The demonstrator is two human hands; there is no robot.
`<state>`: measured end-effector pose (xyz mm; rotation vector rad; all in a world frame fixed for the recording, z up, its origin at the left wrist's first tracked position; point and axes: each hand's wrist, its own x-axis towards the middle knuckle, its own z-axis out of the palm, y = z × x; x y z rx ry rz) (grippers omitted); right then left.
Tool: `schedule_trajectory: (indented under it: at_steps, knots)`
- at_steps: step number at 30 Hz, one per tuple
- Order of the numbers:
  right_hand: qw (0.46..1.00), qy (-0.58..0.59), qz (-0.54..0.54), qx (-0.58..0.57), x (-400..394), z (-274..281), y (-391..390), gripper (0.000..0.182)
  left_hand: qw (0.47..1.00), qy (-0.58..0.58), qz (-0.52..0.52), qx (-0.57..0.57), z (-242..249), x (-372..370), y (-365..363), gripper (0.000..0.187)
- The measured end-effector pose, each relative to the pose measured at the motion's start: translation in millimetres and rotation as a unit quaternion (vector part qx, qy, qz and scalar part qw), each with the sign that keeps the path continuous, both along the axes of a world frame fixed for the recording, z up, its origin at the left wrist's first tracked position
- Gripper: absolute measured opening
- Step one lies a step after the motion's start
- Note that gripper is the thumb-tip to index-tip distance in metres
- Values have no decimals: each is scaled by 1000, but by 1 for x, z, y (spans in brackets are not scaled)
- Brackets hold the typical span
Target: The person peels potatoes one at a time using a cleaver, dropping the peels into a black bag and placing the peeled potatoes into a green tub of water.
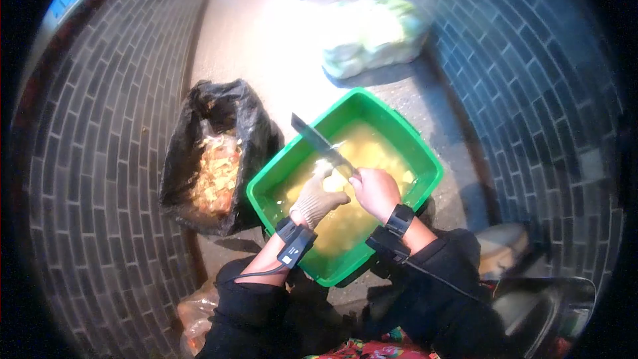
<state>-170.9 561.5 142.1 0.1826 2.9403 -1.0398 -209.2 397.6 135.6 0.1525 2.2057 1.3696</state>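
My right hand [377,194] is closed round the handle of a large knife [324,147], whose broad blade points up and to the left. In my left hand [318,201], which wears a whitish knit glove, is a pale yellow peeled potato [335,183], with the blade lying right over it. Both hands are over a green plastic tub [258,194]. Cloudy yellowish water [339,233] stands in the tub, with several peeled potatoes [372,153] in it, partly under the surface. Each wrist carries a black strapped device with a cable.
Left of the tub sits a black plastic bag [174,173] holding peelings [218,176]. Beyond the tub is a large pale wrapped bundle [375,40]. Dark brick walls [126,126] rise on both sides. A clear plastic bag [198,316] is at lower left, a shiny metal container [548,309] at lower right.
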Motion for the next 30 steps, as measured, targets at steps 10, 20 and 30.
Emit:
schedule_trajectory:
  at_steps: [10,20,30]
  knots:
    - [996,-14,-53,72,-5,7,22,20,967,-129,82,205,9,2,6,70]
    - [992,20,19,-122,-5,6,19,25,913,-207,161,311,12,-15,-16,43]
    - [978,4,35,-207,-6,17,14,29,934,-98,178,293,-11,-32,-37,63]
